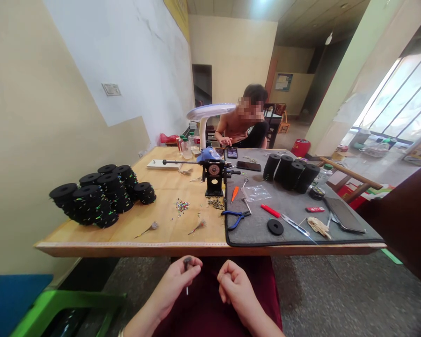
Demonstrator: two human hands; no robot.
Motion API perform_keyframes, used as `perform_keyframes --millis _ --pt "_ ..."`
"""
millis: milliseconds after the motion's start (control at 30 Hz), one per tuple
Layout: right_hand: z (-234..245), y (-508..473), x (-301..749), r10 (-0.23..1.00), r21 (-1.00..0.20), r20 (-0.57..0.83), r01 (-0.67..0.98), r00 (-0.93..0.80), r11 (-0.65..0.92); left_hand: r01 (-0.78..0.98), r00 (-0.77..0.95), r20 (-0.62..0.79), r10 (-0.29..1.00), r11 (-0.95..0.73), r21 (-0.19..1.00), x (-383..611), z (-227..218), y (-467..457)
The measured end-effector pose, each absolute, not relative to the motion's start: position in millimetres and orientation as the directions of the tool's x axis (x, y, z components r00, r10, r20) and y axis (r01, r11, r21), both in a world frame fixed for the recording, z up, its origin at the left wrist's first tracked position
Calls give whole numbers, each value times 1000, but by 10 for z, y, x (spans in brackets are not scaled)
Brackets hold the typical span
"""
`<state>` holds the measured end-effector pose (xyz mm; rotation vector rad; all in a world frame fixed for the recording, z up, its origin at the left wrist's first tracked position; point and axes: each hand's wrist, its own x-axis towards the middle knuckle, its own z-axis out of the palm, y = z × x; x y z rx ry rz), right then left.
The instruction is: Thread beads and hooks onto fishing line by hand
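While the left grip (177, 282) is pinching a small dark piece (187, 262) with no visible gap, the right grip (236, 284) is resting curled beside it, contents hidden; with the table (171, 238) lying beyond both, a loosened pinch would be risking a drop.

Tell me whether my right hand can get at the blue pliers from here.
Probably yes: your right hand is just short of the table, and the pliers lie near that edge with nothing standing between. The hand looks curled, so would need opening.
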<state>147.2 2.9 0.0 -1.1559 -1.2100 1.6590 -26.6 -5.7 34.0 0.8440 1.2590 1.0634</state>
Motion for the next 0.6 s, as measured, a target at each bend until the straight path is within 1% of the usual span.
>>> perform_keyframes --millis 100,200,300,367,500,533,600 --pt "-52 26 1466 943 -983 -168 -19 -288 -181 -170 103 -348 932 361 917 -135 349 -73" --pt "-50 7 1490 958 -994 -91 76 -273 -73 -185 79 -294 952 304 935 -67 319 -22" --pt "13 1 1531 949 -990 -78 140 -306 -36 -71 49 -211 976 214 974 -70 286 28" --pt "69 20 1548 935 -993 -88 106 -344 -55 48 38 -153 988 151 987 -87 285 42" --pt "147 104 1510 873 -975 -159 -63 -461 -211 220 63 -54 997 39 975 -99 352 35" --pt "154 127 1486 857 -967 -178 -75 -484 -243 243 68 -42 997 24 970 -94 374 31" --pt "157 167 1433 844 -964 -208 -42 -494 -263 278 67 -16 998 -3 961 -83 409 23"
